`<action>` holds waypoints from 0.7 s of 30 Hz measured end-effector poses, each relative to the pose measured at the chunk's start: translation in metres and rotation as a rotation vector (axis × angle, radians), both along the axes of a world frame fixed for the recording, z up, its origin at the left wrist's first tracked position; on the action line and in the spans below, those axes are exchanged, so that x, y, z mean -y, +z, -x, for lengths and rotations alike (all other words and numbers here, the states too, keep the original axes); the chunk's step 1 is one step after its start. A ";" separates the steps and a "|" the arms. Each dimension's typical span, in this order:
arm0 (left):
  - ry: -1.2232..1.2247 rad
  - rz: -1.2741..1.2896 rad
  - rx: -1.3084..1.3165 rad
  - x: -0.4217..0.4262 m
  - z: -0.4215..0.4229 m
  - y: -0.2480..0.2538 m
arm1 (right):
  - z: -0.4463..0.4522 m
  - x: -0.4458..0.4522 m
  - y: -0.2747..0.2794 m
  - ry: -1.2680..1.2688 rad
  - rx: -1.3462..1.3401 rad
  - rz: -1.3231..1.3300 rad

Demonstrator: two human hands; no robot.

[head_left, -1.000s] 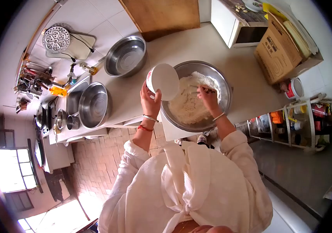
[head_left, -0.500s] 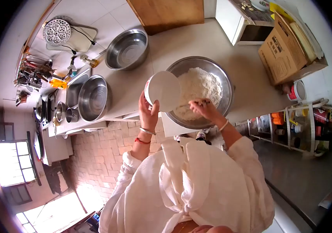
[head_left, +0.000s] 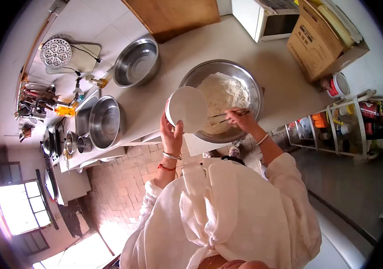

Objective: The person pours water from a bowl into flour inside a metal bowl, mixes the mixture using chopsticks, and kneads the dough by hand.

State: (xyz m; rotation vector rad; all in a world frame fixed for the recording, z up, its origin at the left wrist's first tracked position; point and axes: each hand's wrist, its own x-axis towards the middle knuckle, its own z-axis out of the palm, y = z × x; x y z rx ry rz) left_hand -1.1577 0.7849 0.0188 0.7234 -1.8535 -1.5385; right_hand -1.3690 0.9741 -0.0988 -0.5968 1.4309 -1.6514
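Observation:
My left hand (head_left: 172,134) grips a white bowl (head_left: 187,109) by its side, tilted over the left edge of a large steel basin (head_left: 257,101). Inside the basin lies a heap of pale flour (head_left: 227,89), with a damper, yellowish patch toward the near left. My right hand (head_left: 240,120) is closed around a pair of chopsticks (head_left: 218,116), whose tips point left into the flour near the bowl's rim. What the bowl contains cannot be made out.
Two steel basins (head_left: 137,62) (head_left: 106,122) stand left along the counter, near the sink (head_left: 84,114). A cardboard box (head_left: 314,42) and a white appliance (head_left: 263,20) are at the back right. A bottle rack (head_left: 330,125) stands at right.
The view has shifted, so the counter appears farther left and higher. The chopsticks in my right hand have swung and now show more clearly. The bowl stays tilted over the basin's edge.

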 end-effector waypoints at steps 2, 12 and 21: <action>-0.023 -0.035 0.012 -0.004 0.005 0.000 | 0.021 -0.020 0.020 -0.228 -0.129 -0.209; -0.103 0.018 0.094 0.003 0.070 -0.030 | -0.024 -0.020 0.013 -0.381 -0.637 -0.060; 0.035 0.439 0.111 0.025 0.136 -0.043 | 0.018 -0.033 0.014 -0.650 -0.561 -0.161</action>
